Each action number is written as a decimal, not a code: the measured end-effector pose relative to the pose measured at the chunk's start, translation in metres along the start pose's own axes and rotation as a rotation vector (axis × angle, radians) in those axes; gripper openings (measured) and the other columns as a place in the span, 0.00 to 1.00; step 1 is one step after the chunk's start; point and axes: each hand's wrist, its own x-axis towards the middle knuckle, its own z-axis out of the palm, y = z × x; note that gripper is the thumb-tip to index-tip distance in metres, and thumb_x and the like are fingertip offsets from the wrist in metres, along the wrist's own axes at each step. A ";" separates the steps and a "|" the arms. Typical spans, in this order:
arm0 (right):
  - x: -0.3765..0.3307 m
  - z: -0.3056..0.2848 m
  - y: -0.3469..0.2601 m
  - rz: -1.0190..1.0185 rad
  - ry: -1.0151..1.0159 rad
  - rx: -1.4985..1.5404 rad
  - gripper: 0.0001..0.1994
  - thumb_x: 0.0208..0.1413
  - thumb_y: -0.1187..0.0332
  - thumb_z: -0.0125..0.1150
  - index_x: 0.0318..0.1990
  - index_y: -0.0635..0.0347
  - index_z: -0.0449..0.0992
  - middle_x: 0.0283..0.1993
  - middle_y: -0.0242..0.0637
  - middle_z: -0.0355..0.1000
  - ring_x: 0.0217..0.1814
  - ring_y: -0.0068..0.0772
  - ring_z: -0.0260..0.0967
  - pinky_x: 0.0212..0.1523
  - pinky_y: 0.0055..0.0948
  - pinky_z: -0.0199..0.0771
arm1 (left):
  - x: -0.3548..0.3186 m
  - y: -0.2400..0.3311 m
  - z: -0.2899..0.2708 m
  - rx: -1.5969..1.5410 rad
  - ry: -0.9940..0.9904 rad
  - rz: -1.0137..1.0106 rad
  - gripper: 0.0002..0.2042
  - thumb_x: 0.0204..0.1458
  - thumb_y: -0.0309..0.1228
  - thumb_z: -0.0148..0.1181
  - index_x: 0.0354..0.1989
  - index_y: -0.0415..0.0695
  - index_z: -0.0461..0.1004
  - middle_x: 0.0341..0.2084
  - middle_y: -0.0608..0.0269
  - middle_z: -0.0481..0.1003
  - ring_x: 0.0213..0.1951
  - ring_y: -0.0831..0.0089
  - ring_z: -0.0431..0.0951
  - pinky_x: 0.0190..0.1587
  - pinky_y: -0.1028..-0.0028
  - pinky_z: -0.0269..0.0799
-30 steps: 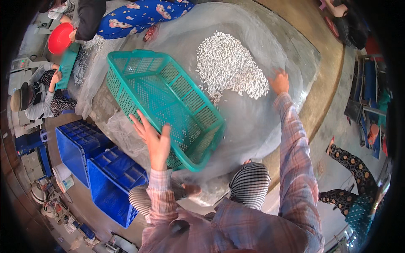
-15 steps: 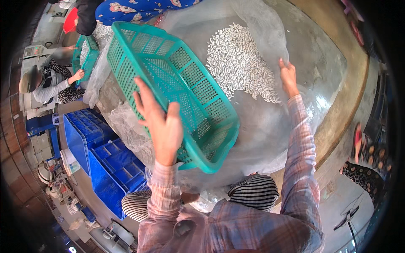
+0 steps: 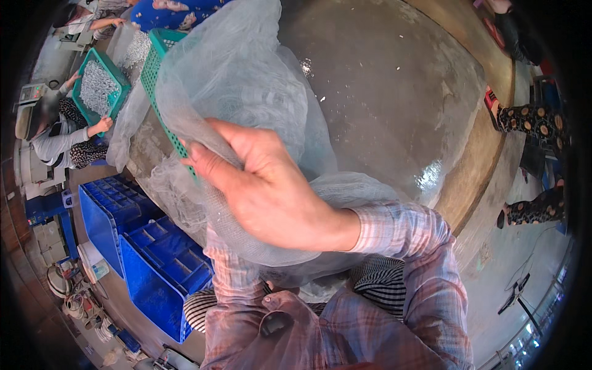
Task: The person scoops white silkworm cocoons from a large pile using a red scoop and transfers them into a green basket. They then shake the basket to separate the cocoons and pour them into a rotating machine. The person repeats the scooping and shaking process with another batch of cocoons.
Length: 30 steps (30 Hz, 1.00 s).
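Observation:
My right hand reaches across to the left with thumb and fingers closed on a sheet of pale mesh netting. The netting lies gathered over a green plastic basket, covering nearly all of it. Only the basket's far corner and left side show. My fingertips are next to the basket's left rim. My left forearm comes up beneath the net, and my left hand is hidden behind the net and my right hand. Inside the basket nothing can be seen.
Two blue crates stand at the left. Beyond them a person holds a green basket of small white pieces over another heap. A few loose white pieces dot the wet grey surface. Other people's legs show at right.
My right hand swept leftward, drawing the net's edge over the green basket. The heap of white pieces no longer shows on the grey surface. My left hand has gone out of sight.

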 end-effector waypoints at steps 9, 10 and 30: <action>-0.080 -0.219 -0.046 -0.094 1.078 -0.450 0.20 0.59 0.60 0.56 0.53 0.66 0.72 0.48 0.40 0.74 0.50 0.32 0.72 0.50 0.28 0.71 | 0.021 0.011 -0.012 -0.003 0.079 -0.126 0.45 0.40 0.29 0.58 0.70 0.40 0.43 0.67 0.49 0.52 0.71 0.50 0.40 0.62 0.34 0.23; -0.106 -0.298 -0.055 -0.063 1.090 -0.644 0.21 0.58 0.59 0.57 0.52 0.67 0.72 0.48 0.41 0.75 0.49 0.35 0.73 0.50 0.30 0.71 | 0.024 0.018 -0.006 -0.018 0.052 -0.120 0.45 0.40 0.29 0.57 0.70 0.40 0.43 0.67 0.49 0.52 0.71 0.50 0.40 0.62 0.34 0.23; -0.059 -0.164 0.224 0.759 -0.243 -0.674 0.36 0.54 0.35 0.49 0.50 0.65 0.74 0.41 0.48 0.76 0.39 0.46 0.75 0.45 0.40 0.74 | -0.149 -0.378 -0.169 -0.077 -0.162 -0.488 0.39 0.37 0.11 0.43 0.67 0.44 0.58 0.61 0.58 0.64 0.50 0.69 0.72 0.45 0.81 0.69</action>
